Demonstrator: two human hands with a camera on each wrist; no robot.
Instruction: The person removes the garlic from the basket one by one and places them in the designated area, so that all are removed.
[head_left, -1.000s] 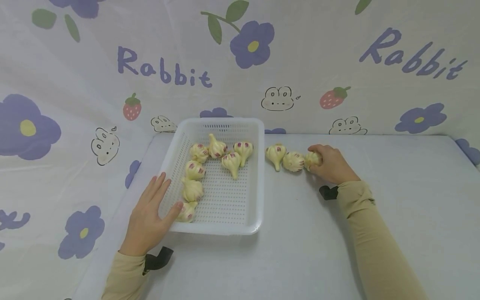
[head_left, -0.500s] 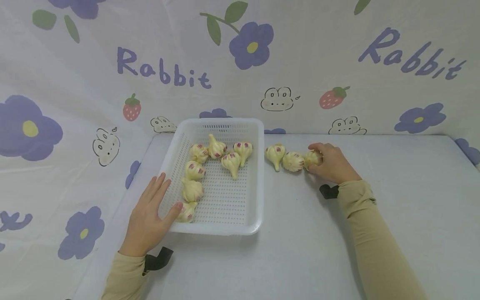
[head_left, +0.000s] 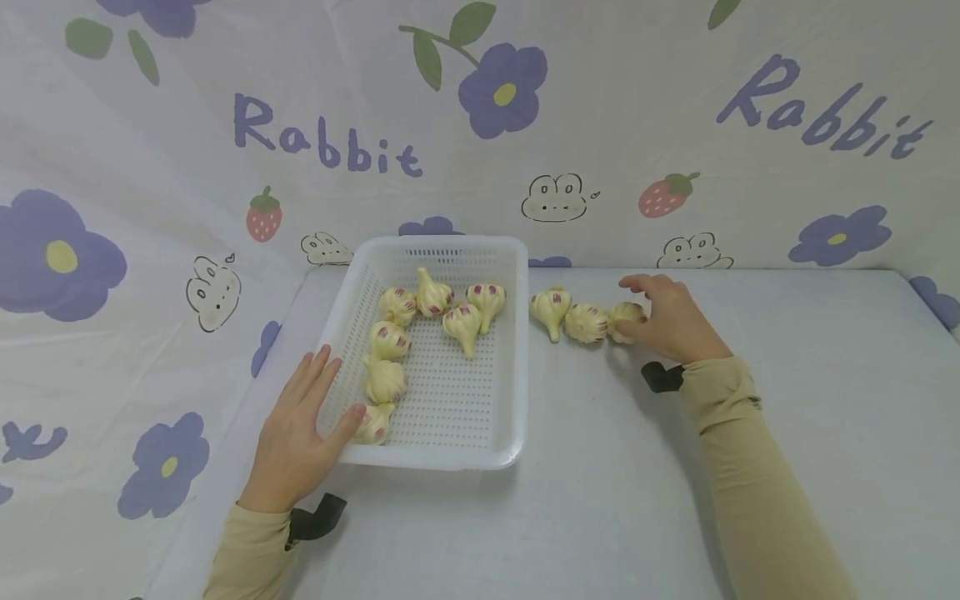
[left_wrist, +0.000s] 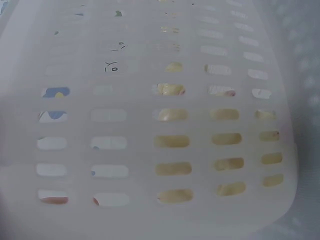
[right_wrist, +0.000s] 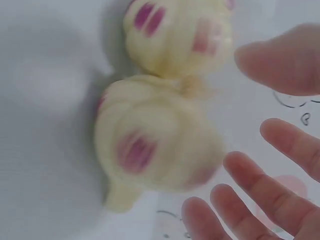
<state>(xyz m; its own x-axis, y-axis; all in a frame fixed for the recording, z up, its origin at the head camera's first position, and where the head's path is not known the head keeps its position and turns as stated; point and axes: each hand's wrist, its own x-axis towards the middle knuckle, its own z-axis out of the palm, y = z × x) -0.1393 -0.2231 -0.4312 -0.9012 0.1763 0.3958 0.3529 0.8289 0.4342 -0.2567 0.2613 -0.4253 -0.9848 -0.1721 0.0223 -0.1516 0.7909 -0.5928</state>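
Note:
My left hand (head_left: 296,437) lies with fingers extended along the left rim of a white perforated plastic basket (head_left: 517,392), thumb over its near left corner. Inside are several garlic bulbs, pale yellow with purple marks, among them one bulb (head_left: 461,325) with its stem toward me. On the table right of the basket, three more bulbs sit in a row. My right hand (head_left: 675,321) is spread beside the rightmost bulb (head_left: 626,318), partly covering it in the head view. In the right wrist view, thumb and fingers stand apart around that garlic bulb (right_wrist: 155,135).
The middle bulb (head_left: 587,323) and the left bulb (head_left: 551,308) of the row stand close to the basket's right wall. A patterned cloth (head_left: 600,108) hangs behind the white table (head_left: 600,500). The left wrist view is filled by the basket's slotted wall (left_wrist: 135,155).
My right hand's fingers have opened off the rightmost garlic bulb, and the hand has drawn slightly right. The bulb stays in the row. My left hand and the basket have not moved.

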